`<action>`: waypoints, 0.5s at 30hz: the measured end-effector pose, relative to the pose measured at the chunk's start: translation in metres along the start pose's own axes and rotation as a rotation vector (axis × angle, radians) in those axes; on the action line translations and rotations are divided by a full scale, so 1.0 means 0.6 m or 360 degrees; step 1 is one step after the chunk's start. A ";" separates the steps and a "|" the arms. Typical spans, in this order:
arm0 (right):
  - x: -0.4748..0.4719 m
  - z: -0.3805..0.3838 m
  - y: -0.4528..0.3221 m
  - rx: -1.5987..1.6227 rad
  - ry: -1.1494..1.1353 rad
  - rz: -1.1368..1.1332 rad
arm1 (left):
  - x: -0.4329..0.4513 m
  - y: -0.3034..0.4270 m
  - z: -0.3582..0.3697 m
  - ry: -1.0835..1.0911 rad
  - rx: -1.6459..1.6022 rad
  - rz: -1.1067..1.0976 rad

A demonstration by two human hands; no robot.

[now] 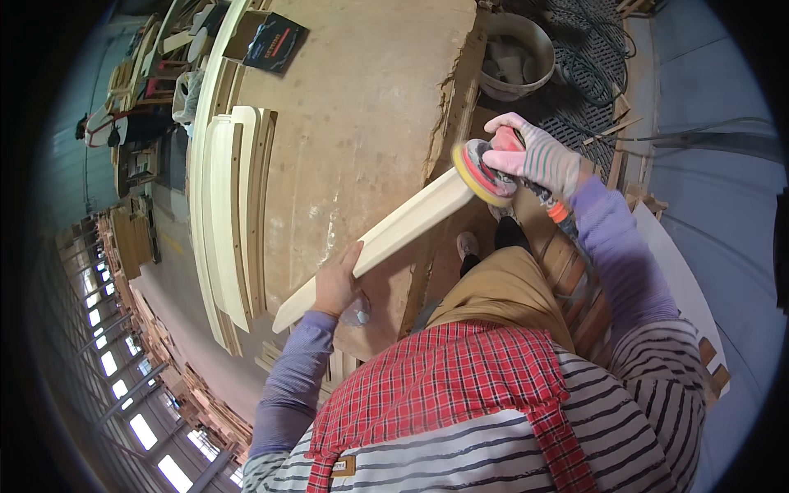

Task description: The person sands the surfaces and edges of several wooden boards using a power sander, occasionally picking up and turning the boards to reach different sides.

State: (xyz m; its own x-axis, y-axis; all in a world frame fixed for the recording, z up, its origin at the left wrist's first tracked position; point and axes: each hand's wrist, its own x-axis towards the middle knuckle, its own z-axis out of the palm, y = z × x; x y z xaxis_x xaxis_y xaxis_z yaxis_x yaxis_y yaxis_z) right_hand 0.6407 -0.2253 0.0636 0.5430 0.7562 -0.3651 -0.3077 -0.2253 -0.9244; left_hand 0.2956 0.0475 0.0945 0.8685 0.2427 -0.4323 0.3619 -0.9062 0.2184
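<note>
My bare left hand (338, 280) grips a pale wooden board (413, 212) near its lower-left end, fingers over the far edge. The board slants up to the right across the workbench's near edge. In my right hand (542, 151), which wears a striped knit glove, is a red pneumatic orbital sander (484, 166) with a yellow-rimmed pad. Its pad stands on edge against the board's far right end, and its rim is blurred. An orange hose coupling (557, 212) joins the sander to an air hose that runs down beside my forearm.
Shaped wooden pieces (237, 209) lie stacked along the left of the workbench (351, 105). A dark printed box (275, 43) stands at the far left. Beyond the broken right edge are a bucket (516, 55) and coiled hoses (595, 68). Another person (102, 126) is far left.
</note>
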 end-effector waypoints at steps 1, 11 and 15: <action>-0.016 0.019 -0.031 -0.0465 0.0161 -0.0159 | 0.009 -0.013 -0.004 -0.0131 -0.0030 -0.0106; -0.092 0.323 -0.094 -0.1663 -0.0210 -0.0548 | 0.002 -0.051 0.034 0.0116 -0.0433 -0.0027; -0.089 0.254 -0.194 -0.1690 0.0000 -0.0077 | -0.063 -0.040 0.030 0.0271 -0.0286 -0.0045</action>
State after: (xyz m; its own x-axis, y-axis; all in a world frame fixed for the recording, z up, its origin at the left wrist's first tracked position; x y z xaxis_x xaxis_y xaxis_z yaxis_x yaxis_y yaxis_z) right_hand 0.5286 -0.1458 0.2076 0.5362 0.7787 -0.3257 0.5541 -0.6158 -0.5602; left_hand 0.2479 0.0540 0.0899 0.8961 0.3359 -0.2901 0.4284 -0.8258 0.3669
